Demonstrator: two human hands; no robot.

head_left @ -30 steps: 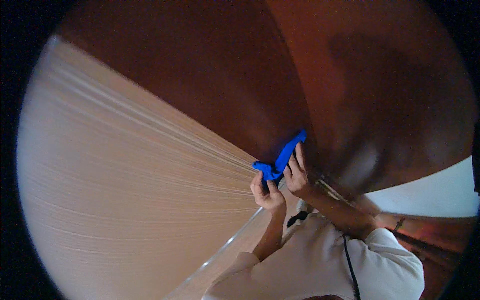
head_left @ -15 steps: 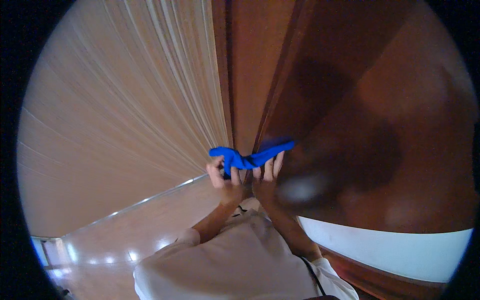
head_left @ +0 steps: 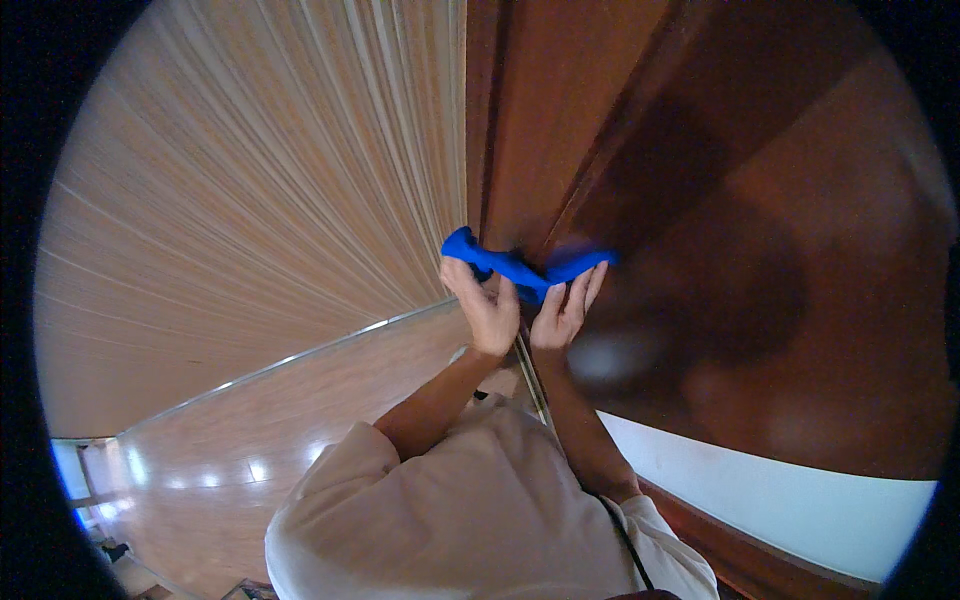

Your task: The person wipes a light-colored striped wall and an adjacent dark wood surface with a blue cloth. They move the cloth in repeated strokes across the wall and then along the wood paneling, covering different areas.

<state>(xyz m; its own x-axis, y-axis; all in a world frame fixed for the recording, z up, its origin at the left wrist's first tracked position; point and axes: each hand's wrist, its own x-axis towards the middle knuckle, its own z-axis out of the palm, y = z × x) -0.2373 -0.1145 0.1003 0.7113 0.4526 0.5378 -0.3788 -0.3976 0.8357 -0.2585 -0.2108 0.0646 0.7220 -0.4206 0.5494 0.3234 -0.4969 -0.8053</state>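
- Head view: a person in a pale short-sleeved shirt (head_left: pixel 460 510) works a blue cloth (head_left: pixel 508 268) with both bare hands against brown woodwork.
- The cloth stretches crosswise between the hands at the middle of the scene, bunched at its left end, its right end blurred.
- Left hand (head_left: pixel 487 318): fingers and thumb clamped on the cloth's bunched end, near the edge of a beige, streaked wall panel (head_left: pixel 260 200).
- Right hand (head_left: pixel 560 322): fingers stretched out and slightly spread, tips touching the cloth before a glossy dark-brown wooden panel (head_left: pixel 700 340); whether the thumb pinches the fabric, one cannot tell.
- Brown upright trim (head_left: pixel 570 90) rises beyond the hands, between the two panels.
- Below, a shiny metal strip (head_left: pixel 290 358) borders a pale floor (head_left: pixel 250 425) dotted with reflections; at lower right, a white band (head_left: pixel 760 465) edges the dark panel, and a black cord (head_left: pixel 630 545) crosses the shirt.
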